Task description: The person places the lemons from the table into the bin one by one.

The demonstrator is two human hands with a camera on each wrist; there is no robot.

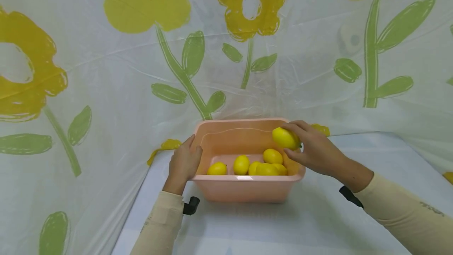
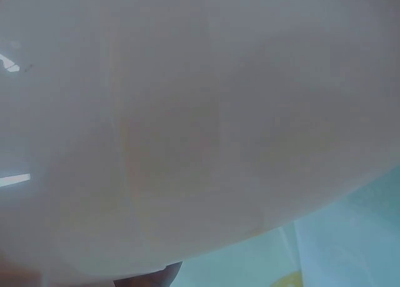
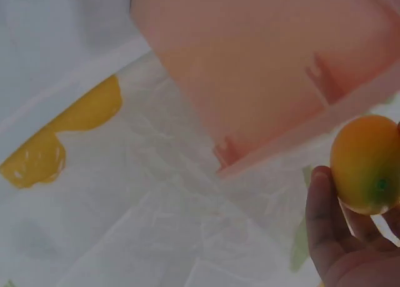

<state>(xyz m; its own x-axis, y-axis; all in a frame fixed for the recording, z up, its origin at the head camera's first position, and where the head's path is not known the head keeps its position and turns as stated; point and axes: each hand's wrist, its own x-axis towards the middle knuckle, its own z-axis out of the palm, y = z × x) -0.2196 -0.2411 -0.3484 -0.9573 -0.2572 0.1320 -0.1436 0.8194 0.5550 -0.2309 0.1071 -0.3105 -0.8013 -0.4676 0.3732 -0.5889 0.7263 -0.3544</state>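
A pink plastic basin stands on the table with several yellow lemons lying on its floor. My left hand grips the basin's left wall, with the thumb over the inner side and the fingers along the outside. Above the right rim, my right hand holds another lemon between thumb and fingers. That same lemon shows its greenish end in the right wrist view, beside the basin's outer wall. The left wrist view is filled by a blurred pale surface, and the left hand's grip is hidden there.
The table has a white cover, seen in front of the basin and to its right. Close behind the basin hangs a white curtain printed with yellow flowers and green leaves.
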